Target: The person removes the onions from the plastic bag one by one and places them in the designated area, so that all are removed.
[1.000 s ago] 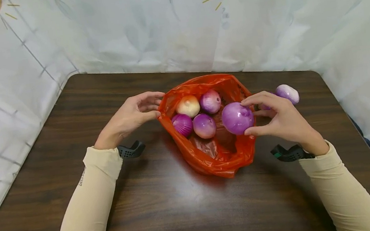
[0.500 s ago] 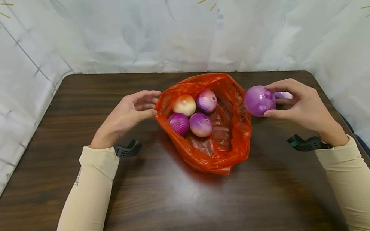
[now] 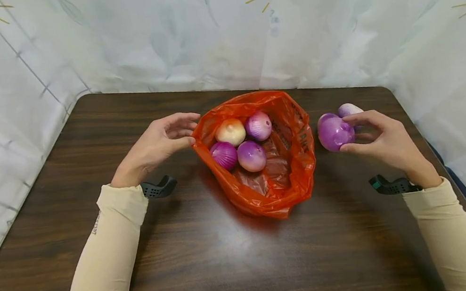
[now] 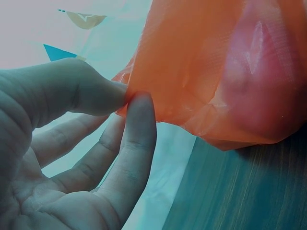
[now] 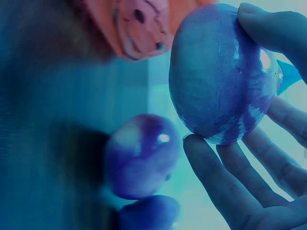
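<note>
A purple onion (image 3: 335, 133) is gripped by the curled fingers of the right hand (image 3: 386, 141), right of the orange bag (image 3: 280, 188) and just beside two onions (image 3: 347, 109) on the table (image 3: 211, 261). The bag's left rim is pinched by the left hand (image 3: 158, 144). Emptying seems underway; setting this onion down appears called for, four remaining inside.

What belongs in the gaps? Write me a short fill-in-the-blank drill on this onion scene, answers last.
1. The right hand grips a ____ onion beside the bag.
2. The left hand pinches the rim of the ____ plastic bag.
3. The number of onions lying inside the bag is ____.
4. The bag sits on a dark ____ table.

Answers: purple; orange; four; wooden
</note>
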Available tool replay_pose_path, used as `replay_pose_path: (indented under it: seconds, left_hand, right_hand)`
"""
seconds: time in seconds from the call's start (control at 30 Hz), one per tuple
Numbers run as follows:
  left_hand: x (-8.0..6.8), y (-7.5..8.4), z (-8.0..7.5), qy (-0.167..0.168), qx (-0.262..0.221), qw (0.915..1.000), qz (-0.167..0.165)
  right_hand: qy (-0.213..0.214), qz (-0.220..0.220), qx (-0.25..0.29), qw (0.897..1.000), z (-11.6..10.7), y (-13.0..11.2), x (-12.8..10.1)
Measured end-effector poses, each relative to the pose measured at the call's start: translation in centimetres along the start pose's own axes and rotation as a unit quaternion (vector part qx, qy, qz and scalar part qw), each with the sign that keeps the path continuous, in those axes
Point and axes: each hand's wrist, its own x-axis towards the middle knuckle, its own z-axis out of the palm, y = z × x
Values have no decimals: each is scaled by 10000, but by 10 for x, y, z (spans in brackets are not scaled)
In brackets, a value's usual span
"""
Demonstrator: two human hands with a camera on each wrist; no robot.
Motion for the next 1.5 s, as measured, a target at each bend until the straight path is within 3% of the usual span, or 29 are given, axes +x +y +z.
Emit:
replay_pose_path:
  seconds: [0.47,0.83,1.5]
  left_hand:
    - [1,0,0,22,17,10000,-70]
    - [2,0,0,20,6,9999,-98]
    - [2,-1,1,37,-5,9999,-134]
  right_hand:
    - [-399,293,-129,9987,21,16,-7]
    - [-558,169,-279,9979,32,24,-4]
    - [-425,77,-684,9967,36,24,-1]
